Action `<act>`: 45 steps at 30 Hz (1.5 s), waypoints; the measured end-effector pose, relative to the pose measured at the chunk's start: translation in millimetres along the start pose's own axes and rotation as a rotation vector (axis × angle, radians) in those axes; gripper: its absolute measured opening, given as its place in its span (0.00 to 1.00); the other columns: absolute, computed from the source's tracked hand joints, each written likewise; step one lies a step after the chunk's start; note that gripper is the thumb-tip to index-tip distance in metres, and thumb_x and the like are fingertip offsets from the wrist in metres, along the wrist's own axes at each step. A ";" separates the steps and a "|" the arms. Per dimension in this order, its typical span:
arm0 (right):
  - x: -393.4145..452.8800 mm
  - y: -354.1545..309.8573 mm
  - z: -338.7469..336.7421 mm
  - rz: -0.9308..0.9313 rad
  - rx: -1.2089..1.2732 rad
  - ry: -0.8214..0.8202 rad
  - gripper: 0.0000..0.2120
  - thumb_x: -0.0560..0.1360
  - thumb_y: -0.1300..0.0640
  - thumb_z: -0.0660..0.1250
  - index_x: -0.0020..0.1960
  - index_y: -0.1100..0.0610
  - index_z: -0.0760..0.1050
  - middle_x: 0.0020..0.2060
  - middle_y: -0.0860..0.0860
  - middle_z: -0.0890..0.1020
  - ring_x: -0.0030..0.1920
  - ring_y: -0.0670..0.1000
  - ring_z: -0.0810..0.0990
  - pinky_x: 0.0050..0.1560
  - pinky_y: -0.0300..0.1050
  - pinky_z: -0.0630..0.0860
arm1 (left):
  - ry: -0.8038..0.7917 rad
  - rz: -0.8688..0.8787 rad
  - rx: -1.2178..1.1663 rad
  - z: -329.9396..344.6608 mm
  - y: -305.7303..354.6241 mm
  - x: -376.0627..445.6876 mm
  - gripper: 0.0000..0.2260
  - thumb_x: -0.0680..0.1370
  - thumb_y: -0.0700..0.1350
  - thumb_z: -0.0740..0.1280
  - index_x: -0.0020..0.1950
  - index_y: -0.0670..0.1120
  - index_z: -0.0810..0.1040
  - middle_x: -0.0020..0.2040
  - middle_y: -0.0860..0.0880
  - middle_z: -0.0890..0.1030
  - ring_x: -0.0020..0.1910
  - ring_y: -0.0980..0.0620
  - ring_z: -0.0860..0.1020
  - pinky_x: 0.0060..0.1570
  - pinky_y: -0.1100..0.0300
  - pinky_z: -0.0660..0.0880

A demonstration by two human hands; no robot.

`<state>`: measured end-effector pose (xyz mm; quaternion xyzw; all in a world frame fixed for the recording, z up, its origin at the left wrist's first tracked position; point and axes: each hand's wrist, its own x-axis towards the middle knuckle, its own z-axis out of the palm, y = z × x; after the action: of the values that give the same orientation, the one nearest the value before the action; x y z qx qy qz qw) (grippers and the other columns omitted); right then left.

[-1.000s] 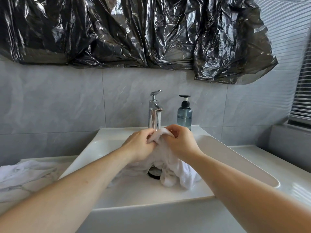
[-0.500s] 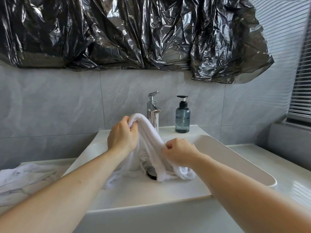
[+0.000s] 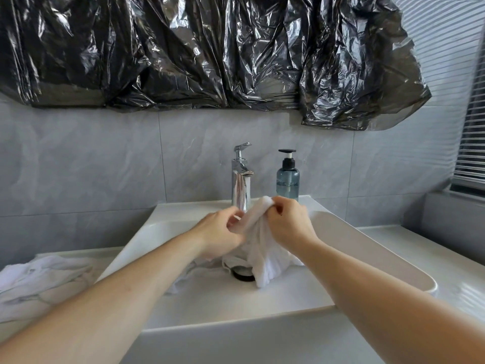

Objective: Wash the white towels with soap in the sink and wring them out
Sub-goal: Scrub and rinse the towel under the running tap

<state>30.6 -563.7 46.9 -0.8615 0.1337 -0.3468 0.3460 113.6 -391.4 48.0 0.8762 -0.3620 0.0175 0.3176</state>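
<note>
Both hands, left hand (image 3: 223,229) and right hand (image 3: 287,223), pinch one white towel (image 3: 258,248) over the sink (image 3: 367,248). Scrubbing appears underway; wringing remains. More towels (image 3: 39,282) wait on the counter (image 3: 462,274).

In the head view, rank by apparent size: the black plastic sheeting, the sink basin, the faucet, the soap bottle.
1. black plastic sheeting, spanning most of the frame's width.
2. sink basin.
3 and 4. faucet and soap bottle: nearly the same height, side by side at similar depth, too close to rank.
</note>
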 end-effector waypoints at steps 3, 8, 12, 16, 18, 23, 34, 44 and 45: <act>0.9 3.1 1.1 -0.022 -0.009 -0.007 0.12 0.77 0.57 0.59 0.46 0.51 0.81 0.37 0.46 0.82 0.43 0.54 0.79 0.41 0.48 0.77 | 0.145 0.040 0.068 6.5 -1.7 8.6 0.01 0.74 0.51 0.68 0.44 0.57 0.78 0.40 0.55 0.82 0.46 0.47 0.81 0.47 0.52 0.78; -0.1 10.7 2.1 0.115 -0.047 -0.292 0.10 0.75 0.41 0.71 0.53 0.45 0.80 0.45 0.42 0.81 0.46 0.49 0.80 0.44 0.46 0.77 | 0.452 -0.020 -0.026 -10.8 -9.4 12.1 0.09 0.81 0.42 0.60 0.44 0.51 0.76 0.40 0.50 0.81 0.45 0.42 0.78 0.46 0.48 0.76; -5.6 13.2 4.0 0.068 -0.323 -0.519 0.05 0.77 0.50 0.67 0.43 0.48 0.74 0.39 0.46 0.77 0.41 0.51 0.74 0.38 0.42 0.69 | 0.547 -0.079 -0.075 -18.1 -13.9 12.4 0.10 0.83 0.43 0.58 0.44 0.51 0.75 0.41 0.49 0.80 0.43 0.44 0.77 0.41 0.51 0.73; 1.1 13.5 3.9 0.076 -0.220 -0.315 0.04 0.76 0.55 0.64 0.43 0.54 0.74 0.39 0.49 0.79 0.41 0.56 0.76 0.42 0.47 0.73 | 0.570 -0.186 -0.053 -21.9 -14.0 11.6 0.14 0.81 0.47 0.58 0.36 0.48 0.70 0.35 0.49 0.75 0.37 0.44 0.73 0.35 0.54 0.66; 3.0 10.2 2.0 0.085 -0.091 -0.191 0.07 0.76 0.55 0.63 0.51 0.54 0.77 0.46 0.51 0.81 0.49 0.58 0.79 0.49 0.49 0.76 | 0.580 -0.250 0.015 -24.6 -12.6 6.5 0.15 0.80 0.49 0.57 0.33 0.46 0.66 0.32 0.49 0.73 0.34 0.44 0.71 0.34 0.54 0.65; -0.2 1.3 0.4 0.017 0.125 -0.103 0.07 0.79 0.56 0.62 0.56 0.54 0.74 0.46 0.46 0.79 0.50 0.52 0.78 0.41 0.43 0.69 | 0.505 -0.332 0.194 -27.5 -12.1 3.0 0.12 0.80 0.47 0.56 0.40 0.48 0.73 0.42 0.47 0.79 0.38 0.46 0.73 0.36 0.54 0.66; 2.0 5.5 10.6 -0.039 0.195 -0.141 0.10 0.84 0.49 0.61 0.54 0.50 0.79 0.36 0.43 0.80 0.36 0.44 0.75 0.36 0.40 0.68 | 0.039 0.000 0.086 6.5 -17.2 9.4 0.08 0.78 0.55 0.68 0.56 0.57 0.79 0.52 0.56 0.84 0.51 0.48 0.82 0.54 0.51 0.80; 0.1 6.8 6.7 0.106 0.136 -0.212 0.16 0.81 0.40 0.65 0.52 0.52 0.81 0.40 0.46 0.82 0.39 0.49 0.78 0.35 0.40 0.69 | 0.506 -0.034 -0.046 -10.2 -3.7 10.5 0.17 0.84 0.49 0.55 0.36 0.48 0.63 0.32 0.51 0.71 0.37 0.45 0.68 0.36 0.50 0.62; -2.1 6.2 7.5 0.104 0.098 -0.259 0.18 0.80 0.39 0.65 0.51 0.53 0.82 0.41 0.46 0.83 0.39 0.48 0.78 0.36 0.41 0.69 | 0.526 -0.048 -0.095 -11.1 -3.1 10.9 0.17 0.83 0.49 0.57 0.35 0.47 0.62 0.31 0.52 0.68 0.35 0.46 0.66 0.36 0.50 0.61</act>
<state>34.3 -563.4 37.7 -0.8729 0.1154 -0.2205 0.4197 125.9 -390.2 58.0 0.8339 -0.2465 0.2201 0.4421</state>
